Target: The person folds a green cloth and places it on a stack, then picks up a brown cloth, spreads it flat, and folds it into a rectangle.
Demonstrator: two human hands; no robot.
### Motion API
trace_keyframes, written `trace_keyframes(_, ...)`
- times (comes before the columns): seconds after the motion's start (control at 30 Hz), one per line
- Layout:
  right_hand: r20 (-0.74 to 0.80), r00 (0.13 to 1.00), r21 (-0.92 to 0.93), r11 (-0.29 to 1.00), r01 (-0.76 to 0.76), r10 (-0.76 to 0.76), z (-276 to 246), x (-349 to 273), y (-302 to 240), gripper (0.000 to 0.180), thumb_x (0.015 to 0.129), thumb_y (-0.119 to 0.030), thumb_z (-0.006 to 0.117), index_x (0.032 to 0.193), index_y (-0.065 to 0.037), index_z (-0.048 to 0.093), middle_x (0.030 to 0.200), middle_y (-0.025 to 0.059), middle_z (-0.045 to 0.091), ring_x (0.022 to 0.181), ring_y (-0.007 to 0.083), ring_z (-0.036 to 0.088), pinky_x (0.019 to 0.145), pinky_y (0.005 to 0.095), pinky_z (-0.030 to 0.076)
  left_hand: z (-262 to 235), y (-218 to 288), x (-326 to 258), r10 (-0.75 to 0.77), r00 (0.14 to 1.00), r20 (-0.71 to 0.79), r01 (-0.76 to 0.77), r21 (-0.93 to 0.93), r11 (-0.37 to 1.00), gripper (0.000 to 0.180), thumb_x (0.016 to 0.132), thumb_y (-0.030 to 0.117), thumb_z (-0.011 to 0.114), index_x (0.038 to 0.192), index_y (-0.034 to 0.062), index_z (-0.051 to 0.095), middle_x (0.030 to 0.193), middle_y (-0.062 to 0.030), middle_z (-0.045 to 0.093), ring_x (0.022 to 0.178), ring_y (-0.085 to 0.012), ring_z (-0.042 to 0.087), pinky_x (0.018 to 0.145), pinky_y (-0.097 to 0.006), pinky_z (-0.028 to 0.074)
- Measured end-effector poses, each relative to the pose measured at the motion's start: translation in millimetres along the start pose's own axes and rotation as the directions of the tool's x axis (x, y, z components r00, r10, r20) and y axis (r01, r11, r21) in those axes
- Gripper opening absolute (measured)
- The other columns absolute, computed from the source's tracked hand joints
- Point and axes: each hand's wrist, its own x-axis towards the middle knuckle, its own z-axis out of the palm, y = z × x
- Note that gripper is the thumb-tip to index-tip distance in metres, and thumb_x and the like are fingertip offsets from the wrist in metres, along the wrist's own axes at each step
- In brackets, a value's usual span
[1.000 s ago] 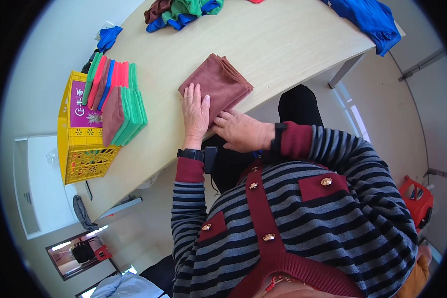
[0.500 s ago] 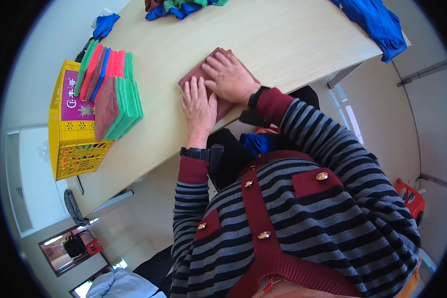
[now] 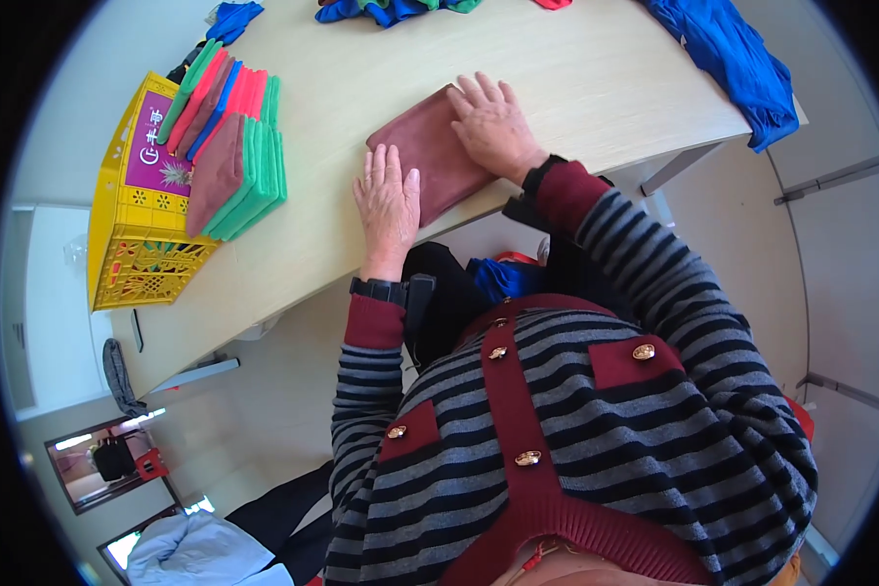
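A folded brown cloth [image 3: 428, 154] lies flat near the front edge of the pale table [image 3: 313, 190]. My left hand [image 3: 389, 207] rests along its left side, fingers stretched out and pointing away from me. On the cloth's right side lies my right hand [image 3: 496, 127], palm down, its fingers spread over the far right edge. Neither hand grips anything. To the left, a stack of folded cloths [image 3: 239, 146] in green, red, brown and blue leans against a yellow plastic crate [image 3: 156, 259].
Blue fabric [image 3: 728, 73] hangs over the table's right end. A blue and green cloth heap [image 3: 386, 10] sits at the far edge, with a small blue cloth [image 3: 232, 21] at the far left. A dark flat object [image 3: 137, 332] lies near the left corner. Blue cloth [image 3: 503, 278] shows at my lap.
My hands have moved apart, the right one sliding right and outward, uncovering the middle of the brown cloth. The view has shifted slightly.
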Motion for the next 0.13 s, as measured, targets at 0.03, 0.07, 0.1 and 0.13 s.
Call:
trace_keyframes(0.03,-0.001,1.000,0.001,1.000,0.002,-0.002,-4.0,0.1,-7.8,0.055,0.100,-0.039,0.050,0.147,-0.008,0.048,0.152,0.0131,0.046,0.141,0.0309,0.040,0.115,0.0469,0.031,-0.9,-0.5,-2.6,-0.010,1.000,-0.010,0.010,-0.023,1.000,0.060,0.104,0.043,0.042,0.153,0.0076,0.037,0.162,-0.0133,0.030,0.152,-0.0321,0.021,0.120,-0.058,0.018)
trace_keyframes(0.07,0.018,0.999,0.198,0.980,0.035,-0.040,-13.6,0.8,-23.6,0.057,0.099,-0.039,0.053,0.147,-0.009,0.047,0.152,0.0138,0.045,0.142,0.0307,0.038,0.116,0.0484,0.029,-1.5,3.3,-5.9,-0.009,1.000,-0.007,0.009,-0.025,1.000,0.060,0.104,0.043,0.042,0.153,0.0076,0.037,0.162,-0.0133,0.030,0.152,-0.0321,0.021,0.120,-0.058,0.018)
trace_keyframes(0.1,0.031,0.997,0.386,0.921,0.058,-0.075,-23.2,0.3,-39.4,0.059,0.097,-0.039,0.056,0.148,-0.010,0.046,0.152,0.0146,0.045,0.144,0.0304,0.037,0.117,0.0499,0.028,-0.7,10.8,-7.5,0.007,0.999,-0.031,-0.009,-0.056,0.998,0.061,0.105,0.044,0.041,0.154,0.0077,0.036,0.162,-0.0129,0.030,0.153,-0.0318,0.020,0.120,-0.059,0.017)
trace_keyframes(0.13,0.084,0.992,0.485,0.874,0.038,-0.090,-33.6,-4.5,-56.6,0.068,0.092,-0.042,0.062,0.149,-0.011,0.044,0.155,0.0170,0.041,0.148,0.0334,0.031,0.120,0.0505,0.025,1.0,19.1,-8.5,0.023,0.998,-0.056,-0.027,-0.088,0.996,0.062,0.105,0.046,0.039,0.154,0.0077,0.035,0.163,-0.0125,0.029,0.153,-0.0316,0.019,0.120,-0.060,0.017)
